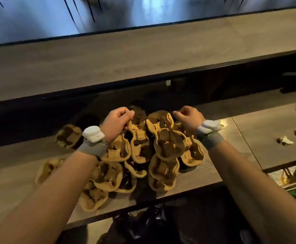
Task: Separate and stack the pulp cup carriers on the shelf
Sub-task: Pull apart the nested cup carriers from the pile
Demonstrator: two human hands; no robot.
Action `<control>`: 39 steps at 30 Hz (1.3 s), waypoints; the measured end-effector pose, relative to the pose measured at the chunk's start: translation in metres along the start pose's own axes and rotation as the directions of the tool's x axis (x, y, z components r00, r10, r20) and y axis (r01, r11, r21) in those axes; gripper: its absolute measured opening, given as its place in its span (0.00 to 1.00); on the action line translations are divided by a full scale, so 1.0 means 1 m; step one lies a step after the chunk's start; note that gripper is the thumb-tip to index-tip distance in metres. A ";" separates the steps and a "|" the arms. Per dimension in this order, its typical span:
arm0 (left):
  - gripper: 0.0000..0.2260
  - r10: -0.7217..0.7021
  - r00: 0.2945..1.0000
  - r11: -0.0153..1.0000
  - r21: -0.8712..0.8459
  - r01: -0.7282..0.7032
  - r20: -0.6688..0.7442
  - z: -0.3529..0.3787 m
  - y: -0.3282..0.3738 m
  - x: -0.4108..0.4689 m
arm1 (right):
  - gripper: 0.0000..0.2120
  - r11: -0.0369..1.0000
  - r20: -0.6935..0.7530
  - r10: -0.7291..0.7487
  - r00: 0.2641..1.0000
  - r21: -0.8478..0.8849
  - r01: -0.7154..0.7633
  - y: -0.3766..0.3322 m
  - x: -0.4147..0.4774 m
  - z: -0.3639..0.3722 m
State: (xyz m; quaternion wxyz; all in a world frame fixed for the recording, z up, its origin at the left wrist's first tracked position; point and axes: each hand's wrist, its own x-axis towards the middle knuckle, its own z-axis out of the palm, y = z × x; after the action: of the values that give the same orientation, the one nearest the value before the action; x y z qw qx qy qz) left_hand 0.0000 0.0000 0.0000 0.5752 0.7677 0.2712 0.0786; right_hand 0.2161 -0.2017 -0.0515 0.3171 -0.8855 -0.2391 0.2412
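shelf (205, 173) | pulp cup carriers (168, 143) piled mid | two white crumpled scraps (285, 140) right

Tan pulp cup carriers (168, 143) lie jumbled and overlapping in a heap on the wooden shelf (205, 174).

Bare forearms (55, 182) — grey wristband (91, 149), white rounded module (91, 133) on each wrist.

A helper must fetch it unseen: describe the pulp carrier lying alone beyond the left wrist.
Find the lower wooden shelf, where tan pulp carriers lie in a heap in the middle. Go left past the left hand and its white wrist device. The lone carrier lies there near the shadowed back, by itself, while the others overlap in the heap.
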 end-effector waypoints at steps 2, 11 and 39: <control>0.13 -0.027 1.000 0.999 -0.032 0.026 -0.013 0.005 -0.001 0.003 | 0.17 0.983 0.056 0.066 0.996 -0.174 -0.055 0.010 0.001 0.002; 0.12 -0.074 0.997 0.992 -0.105 0.075 0.013 0.017 -0.024 0.008 | 0.08 0.976 0.322 0.113 0.940 -0.216 -0.043 0.046 -0.009 0.022; 0.50 -0.275 0.954 0.852 -0.430 0.299 0.120 0.058 -0.043 -0.008 | 0.12 0.996 -0.115 0.061 0.992 0.071 -0.053 0.060 0.006 -0.044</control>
State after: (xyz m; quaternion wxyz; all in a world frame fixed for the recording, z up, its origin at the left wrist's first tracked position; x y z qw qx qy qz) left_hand 0.0049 -0.0448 -0.0570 0.7472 0.5690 0.3420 0.0308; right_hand 0.2629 -0.2586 -0.0634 0.3533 -0.8933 -0.1865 0.2059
